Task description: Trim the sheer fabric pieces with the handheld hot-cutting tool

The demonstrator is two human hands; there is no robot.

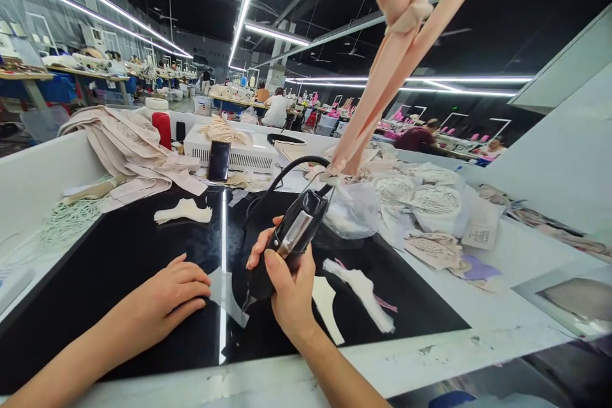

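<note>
My right hand (291, 287) is wrapped round a black corded hand tool (300, 220) with a silver plate and a narrow tip. That tip points down at the right end of a thin, translucent grey fabric piece (229, 296); whether it touches is too small to tell. My left hand (174, 293) lies flat on the glossy black panel (157, 248), its fingers stretched out and the fingertips at the piece's left edge. Just right of my right hand is a cream curved piece (327, 309), with a fluffy white stack (366, 296) beyond it.
Pink fabric strips (382, 83) hang down to the tool's cord end. More cream pieces (184, 211) lie at the panel's back left. Behind stand a phone (218, 160), a white vented box (253, 156) and a red thread cone (161, 130). Bundled fabric cups (435, 201) crowd the right.
</note>
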